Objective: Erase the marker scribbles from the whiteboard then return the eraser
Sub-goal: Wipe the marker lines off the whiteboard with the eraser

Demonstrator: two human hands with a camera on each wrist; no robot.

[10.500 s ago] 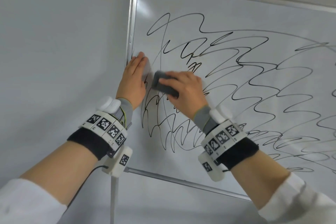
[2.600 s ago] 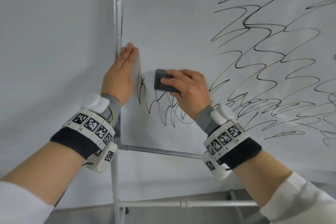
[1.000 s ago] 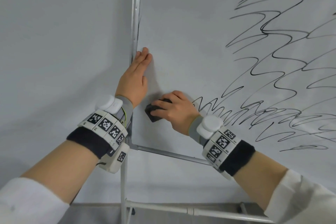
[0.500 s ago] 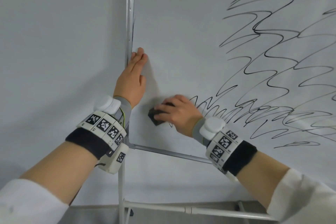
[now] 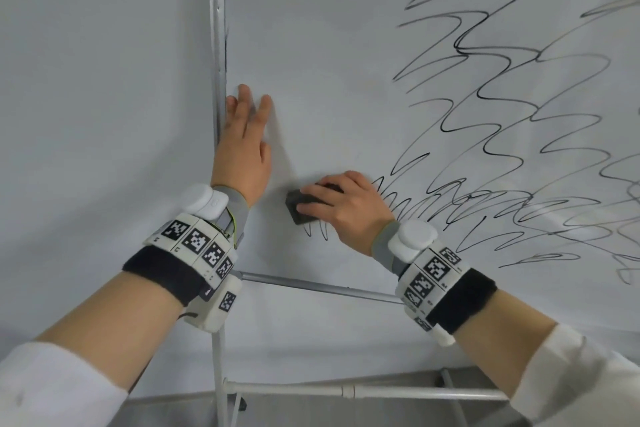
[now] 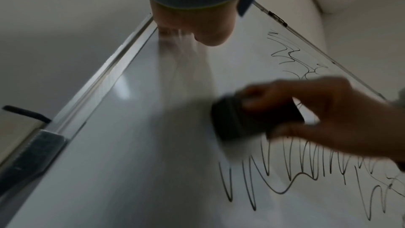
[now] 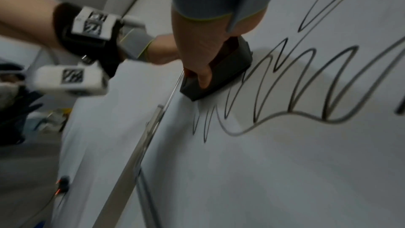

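Fingers of the left hand [image 5: 242,146] lie straight and flat on the whiteboard [image 5: 329,55], beside its metal frame [image 5: 217,45]. Right hand [image 5: 346,206] curls over the dark eraser [image 5: 299,208] — gripping it, thumb on its side (right wrist view) — pressed to the board's lower left. Black scribbles [image 5: 502,114] cover the area to the right; a white stand bar [image 5: 346,391] runs below, before a pale wall [image 5: 104,80].

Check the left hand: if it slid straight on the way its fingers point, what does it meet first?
Nothing close, as far as the head view shows. The left hand lies flat on the whiteboard, fingers pointing up beside the left frame rail; bare board lies ahead to the picture's top edge.
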